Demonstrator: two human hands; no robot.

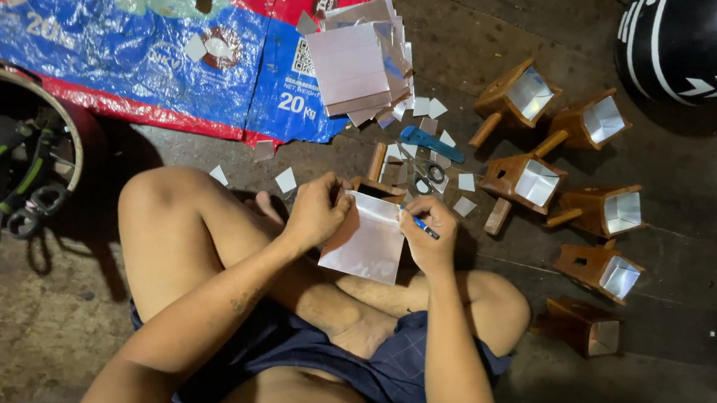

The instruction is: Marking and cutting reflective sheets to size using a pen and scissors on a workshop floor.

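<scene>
My left hand (317, 210) pinches the top left edge of a white square sheet (367, 240) that lies over a small wooden scoop-shaped box (378, 184). In my right hand (430, 232) is a blue pen (421, 224), its tip against the sheet's right edge. Both hands hover above my crossed legs. Scissors (424, 172) and a blue cutter (431, 143) lie on the floor just beyond the hands.
Several wooden scoop boxes with shiny lining (537, 179) lie to the right. A stack of white sheets (360, 58) rests on a blue and red sack (134, 43). Small paper offcuts (286, 180) litter the floor. A tub with tools (16, 169) stands left; a black helmet (697, 44) sits top right.
</scene>
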